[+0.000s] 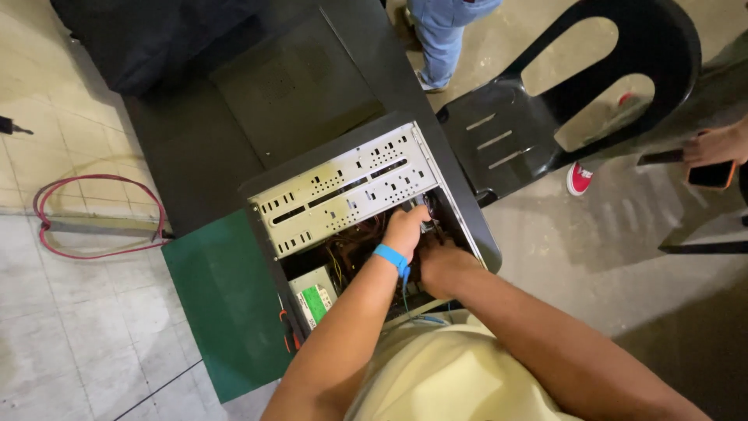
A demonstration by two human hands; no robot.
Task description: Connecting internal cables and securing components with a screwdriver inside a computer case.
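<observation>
An open desktop computer case (343, 191) lies on a dark table, with its metal drive cage facing up. My left hand (405, 228), with a blue strap on the wrist, reaches into the case beside the cage and touches parts near the right wall. My right hand (442, 261) is inside the case just below it, fingers curled among the parts. What either hand grips is hidden. A power supply (313, 298) with a green label sits at the lower left of the case, next to bundled wires (351, 253).
A green mat (226, 304) lies under the case on the dark table (195, 156). A black plastic chair (561, 109) stands at the right. A red cable (93, 218) loops on the tiled floor. Another person's legs (440, 35) and a hand holding a phone (713, 152) are nearby.
</observation>
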